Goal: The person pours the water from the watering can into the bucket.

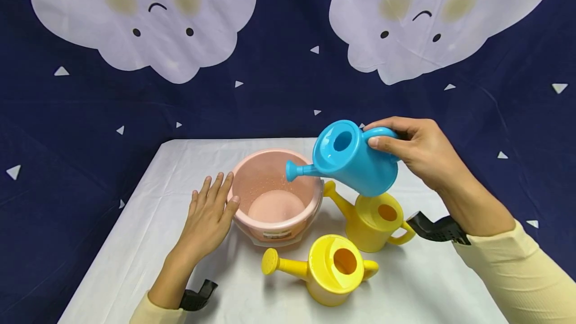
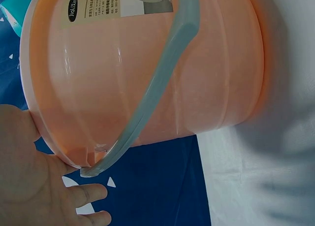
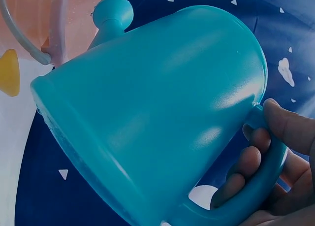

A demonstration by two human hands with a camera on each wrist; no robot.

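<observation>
My right hand (image 1: 420,151) grips the handle of a blue watering can (image 1: 366,166), fingers wrapped through the loop in the right wrist view. The can is tilted, its spout pointing left over the right side of a pink bucket (image 1: 279,225). Small drops cling to the bucket's inner wall. Straight fingers of my left hand (image 1: 209,219) touch the bucket's left rim. In the left wrist view, a grey bail handle (image 2: 147,100) hangs down across the bucket's labelled side. Whether water leaves the spout is too small to tell.
One yellow watering can (image 1: 375,226) stands right of the bucket, below the blue one. Another yellow watering can (image 1: 330,276) stands nearer the front, spout to the left. All rest on a white-covered table (image 1: 144,249), with a dark blue cloud-patterned cloth (image 1: 279,29) behind.
</observation>
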